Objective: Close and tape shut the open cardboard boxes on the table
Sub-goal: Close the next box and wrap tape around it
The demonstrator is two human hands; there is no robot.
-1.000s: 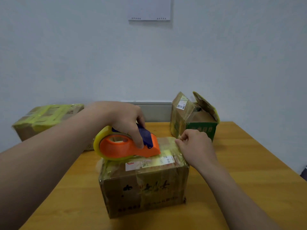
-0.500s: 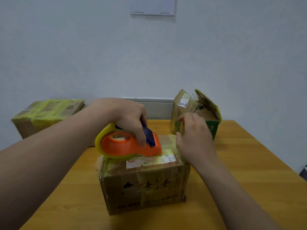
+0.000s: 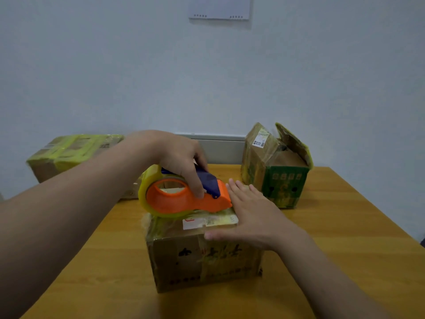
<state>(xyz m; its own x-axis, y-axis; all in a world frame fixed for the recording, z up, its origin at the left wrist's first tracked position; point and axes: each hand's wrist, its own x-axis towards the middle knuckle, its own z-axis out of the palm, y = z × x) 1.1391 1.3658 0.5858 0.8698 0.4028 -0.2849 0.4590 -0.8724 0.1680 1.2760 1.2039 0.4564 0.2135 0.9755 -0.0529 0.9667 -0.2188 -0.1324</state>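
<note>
A closed brown cardboard box (image 3: 202, 261) wrapped in clear tape stands in the middle of the wooden table (image 3: 345, 238). On its top sits an orange tape dispenser (image 3: 184, 201) with a blue handle and a yellowish tape roll. My left hand (image 3: 179, 157) grips the dispenser from above. Flat on the right part of the box top lies my right hand (image 3: 253, 215), fingers straight, pressing down just beside the dispenser's nose. A second box (image 3: 278, 171), green-fronted, stands at the back right with its top flaps open.
A taped-up box with yellow-green tape (image 3: 69, 153) sits at the back left, beside the table. A pale wall rises right behind the table, with a white sheet (image 3: 219, 8) hanging on it. The table's right edge runs diagonally at the right.
My right hand went from pinching at the box's right top edge, lifted, then came down flat with straight fingers on the box top. The dispenser stayed put under my left hand.
</note>
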